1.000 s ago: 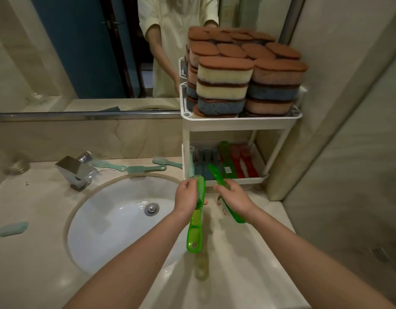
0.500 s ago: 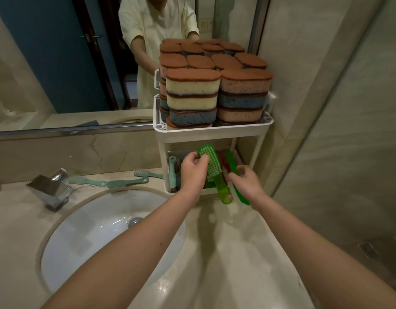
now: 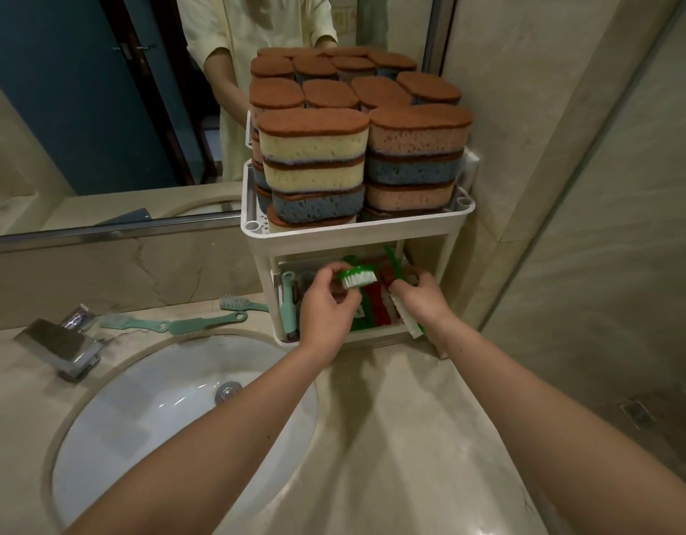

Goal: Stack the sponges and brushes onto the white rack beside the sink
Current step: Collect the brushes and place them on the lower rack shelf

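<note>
My left hand (image 3: 328, 307) is gripping a green brush (image 3: 357, 278), and its white bristles are showing by my fingertips. My right hand (image 3: 423, 300) is gripping a second green brush (image 3: 407, 320). Its white bristles are peeking out under my fingers, and its thin handle is sticking up past my hand. Both hands are reaching into the bottom shelf of the white rack (image 3: 357, 230), so both brushes are sitting right at that shelf.

Red brushes (image 3: 378, 312) are lying in the shelf between my hands. A teal brush (image 3: 288, 307) is leaning at the left end of the shelf, just beside my left hand.

On the top shelf, the sponges (image 3: 314, 158) are sitting in tall piles with their brown sides up.

The rack is standing on the counter (image 3: 391, 426), just to the right of the sink (image 3: 171, 403). More teal brushes (image 3: 207, 324) are lying on the counter behind the sink, between the rack and the tap (image 3: 59, 346). A mirror (image 3: 82, 110) is hanging behind it all.
</note>
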A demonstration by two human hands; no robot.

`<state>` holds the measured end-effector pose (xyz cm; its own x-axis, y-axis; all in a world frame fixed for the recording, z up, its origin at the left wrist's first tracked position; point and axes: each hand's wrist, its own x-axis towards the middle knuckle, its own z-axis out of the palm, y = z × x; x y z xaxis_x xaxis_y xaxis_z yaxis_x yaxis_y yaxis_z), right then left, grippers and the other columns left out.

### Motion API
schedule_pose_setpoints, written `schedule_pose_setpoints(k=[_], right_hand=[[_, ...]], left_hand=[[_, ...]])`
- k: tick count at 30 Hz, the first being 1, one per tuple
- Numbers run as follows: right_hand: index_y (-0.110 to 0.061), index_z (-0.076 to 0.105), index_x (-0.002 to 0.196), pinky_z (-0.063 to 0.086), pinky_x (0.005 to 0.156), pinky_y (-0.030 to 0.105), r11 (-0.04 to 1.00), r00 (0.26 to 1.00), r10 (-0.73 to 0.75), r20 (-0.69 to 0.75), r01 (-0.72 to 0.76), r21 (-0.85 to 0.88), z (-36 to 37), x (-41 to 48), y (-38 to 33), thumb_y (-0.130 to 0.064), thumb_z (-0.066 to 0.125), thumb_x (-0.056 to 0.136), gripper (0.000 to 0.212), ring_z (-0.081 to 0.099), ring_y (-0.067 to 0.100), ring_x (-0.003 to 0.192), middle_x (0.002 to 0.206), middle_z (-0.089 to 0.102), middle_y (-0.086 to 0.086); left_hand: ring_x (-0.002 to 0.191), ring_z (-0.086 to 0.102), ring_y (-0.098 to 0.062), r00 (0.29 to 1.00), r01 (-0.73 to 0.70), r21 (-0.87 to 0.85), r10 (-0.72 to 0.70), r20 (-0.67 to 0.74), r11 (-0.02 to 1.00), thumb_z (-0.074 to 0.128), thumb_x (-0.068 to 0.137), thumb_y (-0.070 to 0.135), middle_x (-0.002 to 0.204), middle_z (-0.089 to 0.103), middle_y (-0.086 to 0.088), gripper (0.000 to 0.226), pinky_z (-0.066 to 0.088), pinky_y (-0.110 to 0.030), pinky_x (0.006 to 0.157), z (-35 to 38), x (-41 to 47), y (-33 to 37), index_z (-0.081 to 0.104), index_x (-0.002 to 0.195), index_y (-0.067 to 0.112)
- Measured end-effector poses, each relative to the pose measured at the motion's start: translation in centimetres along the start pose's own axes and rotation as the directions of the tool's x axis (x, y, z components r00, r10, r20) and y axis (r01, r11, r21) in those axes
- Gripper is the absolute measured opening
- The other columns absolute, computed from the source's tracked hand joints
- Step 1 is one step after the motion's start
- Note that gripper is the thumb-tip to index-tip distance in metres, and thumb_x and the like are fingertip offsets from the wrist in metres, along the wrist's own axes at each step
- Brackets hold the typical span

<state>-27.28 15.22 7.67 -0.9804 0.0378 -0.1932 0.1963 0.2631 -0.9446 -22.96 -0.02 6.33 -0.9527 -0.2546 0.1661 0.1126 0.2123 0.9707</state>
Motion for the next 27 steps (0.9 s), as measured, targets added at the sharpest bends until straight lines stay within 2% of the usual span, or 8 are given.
schedule_pose_setpoints(k=[2,6,10,13,16,19,23,27], right_hand=[[-0.017,0.044,0.137,0.045,0.077,0.023,1.000,1.000,0.007,0.011,-0.008,0.007,0.0,0.7,0.0,-0.019,0.061,0.089,0.052,0.054,0.005,0.085,0.100,0.057,-0.011],[-0.020,0.051,0.133,0.045,0.085,0.028,1.000,0.999,0.014,0.032,-0.013,-0.006,0.0,2.1,0.2,-0.015,0.063,0.088,0.046,0.057,0.017,0.102,0.111,0.060,-0.002],[-0.021,0.053,0.134,0.046,0.095,0.032,0.977,1.000,-0.010,0.026,0.015,-0.211,0.3,3.4,0.5,-0.015,0.057,0.093,0.041,0.056,0.026,0.118,0.127,0.061,0.006],[-0.020,0.058,0.126,0.049,0.096,0.037,0.923,0.997,-0.054,0.059,0.073,-0.377,0.7,4.2,0.7,-0.019,0.057,0.093,0.032,0.059,0.027,0.112,0.124,0.063,0.009],[-0.017,0.058,0.122,0.050,0.094,0.038,0.879,0.993,-0.064,0.094,0.101,-0.467,1.0,4.8,1.0,-0.022,0.055,0.094,0.029,0.059,0.028,0.109,0.120,0.063,0.010],[-0.013,0.060,0.118,0.050,0.095,0.041,0.873,0.992,-0.047,0.121,0.100,-0.478,1.1,5.3,1.1,-0.019,0.051,0.096,0.025,0.059,0.029,0.109,0.118,0.063,0.013],[-0.012,0.061,0.115,0.052,0.092,0.042,0.928,0.996,-0.019,0.092,0.052,-0.369,1.0,5.7,0.9,-0.012,0.047,0.095,0.024,0.060,0.027,0.103,0.114,0.064,0.011],[-0.014,0.062,0.112,0.052,0.093,0.041,0.914,0.993,0.009,0.115,0.039,-0.403,1.2,6.3,1.0,-0.016,0.051,0.096,0.020,0.061,0.024,0.102,0.112,0.065,0.010]], left_hand=[[0.097,0.060,0.009,0.998,-0.032,0.093,0.028,0.049,0.995,0.067,0.085,0.016,0.104,0.063,0.024,0.040,0.051,-0.016,0.080,0.0,0.3,-0.8,0.053,0.101,0.050],[0.100,0.060,-0.001,0.990,-0.088,0.298,0.049,0.133,0.951,0.067,0.086,0.023,0.112,0.061,0.019,0.033,0.054,-0.026,0.083,0.6,1.3,-1.8,0.051,0.107,0.043],[0.101,0.060,-0.011,0.983,-0.128,0.403,0.061,0.175,0.906,0.068,0.086,0.027,0.121,0.059,0.007,0.030,0.055,-0.030,0.081,2.0,2.1,-2.8,0.053,0.112,0.033],[0.100,0.059,-0.014,0.973,-0.162,0.445,0.067,0.221,0.881,0.068,0.085,0.024,0.122,0.057,0.004,0.034,0.054,-0.031,0.078,3.0,2.4,-3.7,0.051,0.114,0.029],[0.099,0.058,-0.015,0.966,-0.166,0.457,0.050,0.255,0.874,0.067,0.085,0.022,0.124,0.054,0.002,0.037,0.051,-0.028,0.077,3.6,2.7,-4.7,0.047,0.116,0.027],[0.097,0.058,-0.014,0.956,-0.194,0.469,0.058,0.288,0.862,0.065,0.086,0.023,0.125,0.052,0.002,0.037,0.048,-0.026,0.075,3.8,3.0,-5.4,0.044,0.116,0.029],[0.085,0.058,-0.013,0.936,-0.259,0.527,0.076,0.343,0.809,0.065,0.086,0.024,0.129,0.047,0.002,0.038,0.042,-0.022,0.063,3.6,3.4,-6.5,0.042,0.116,0.029],[0.086,0.059,-0.016,0.926,-0.276,0.559,0.059,0.374,0.782,0.064,0.088,0.026,0.130,0.045,0.002,0.039,0.051,-0.030,0.066,3.9,3.4,-7.0,0.044,0.120,0.025]])
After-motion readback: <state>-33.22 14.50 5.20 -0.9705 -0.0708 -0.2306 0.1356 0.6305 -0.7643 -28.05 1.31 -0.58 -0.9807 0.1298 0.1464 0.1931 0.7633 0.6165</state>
